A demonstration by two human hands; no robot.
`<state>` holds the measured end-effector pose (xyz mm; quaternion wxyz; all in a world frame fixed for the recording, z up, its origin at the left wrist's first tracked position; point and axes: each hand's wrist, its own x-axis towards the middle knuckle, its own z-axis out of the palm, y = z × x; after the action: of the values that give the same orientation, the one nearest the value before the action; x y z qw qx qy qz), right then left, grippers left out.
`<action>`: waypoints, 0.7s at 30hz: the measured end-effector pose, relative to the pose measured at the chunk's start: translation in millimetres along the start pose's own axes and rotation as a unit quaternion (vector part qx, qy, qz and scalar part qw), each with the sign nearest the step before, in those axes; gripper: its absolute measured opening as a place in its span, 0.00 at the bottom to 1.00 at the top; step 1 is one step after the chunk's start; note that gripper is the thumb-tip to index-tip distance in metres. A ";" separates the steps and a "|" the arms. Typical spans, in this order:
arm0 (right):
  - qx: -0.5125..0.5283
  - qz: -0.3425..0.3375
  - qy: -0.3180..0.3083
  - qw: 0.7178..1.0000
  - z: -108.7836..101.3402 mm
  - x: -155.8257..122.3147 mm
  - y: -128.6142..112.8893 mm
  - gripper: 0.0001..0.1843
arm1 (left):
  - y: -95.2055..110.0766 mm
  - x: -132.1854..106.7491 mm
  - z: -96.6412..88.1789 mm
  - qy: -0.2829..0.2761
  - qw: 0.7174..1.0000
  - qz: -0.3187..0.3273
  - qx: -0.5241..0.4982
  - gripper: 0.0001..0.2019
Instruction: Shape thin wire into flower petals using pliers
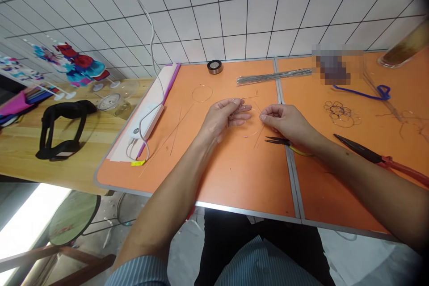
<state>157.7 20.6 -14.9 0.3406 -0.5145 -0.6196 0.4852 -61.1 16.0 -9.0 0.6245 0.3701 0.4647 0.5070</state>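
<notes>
My left hand is held palm partly up above the orange table, its thumb and index finger closed on a thin wire. Close by on the right, my right hand has thumb and index finger pinched together on a thin wire. A fine curved wire shows in the gap between and below the hands; its full shape is hard to make out. Beneath my right wrist lie small scissors with dark blades and a yellow handle. A thin wire ring rests on the table beyond my left hand.
Loose straight wires lie left. Behind are a tape roll and a wire bundle. To the right are a flower-shaped wire piece, red-handled pliers and a blue bent wire. A white power strip sits left.
</notes>
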 end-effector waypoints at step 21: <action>-0.005 -0.005 0.002 1.000 -1.5 0.4 0.6 0.13 | -0.6 5.4 -6.6 -0.064 0.996 -0.035 -0.044 0.16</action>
<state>159.2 21.3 -15.1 0.3418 -0.5142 -0.6235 0.4796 -66.9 21.0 -12.6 0.6864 0.3573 0.4133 0.4800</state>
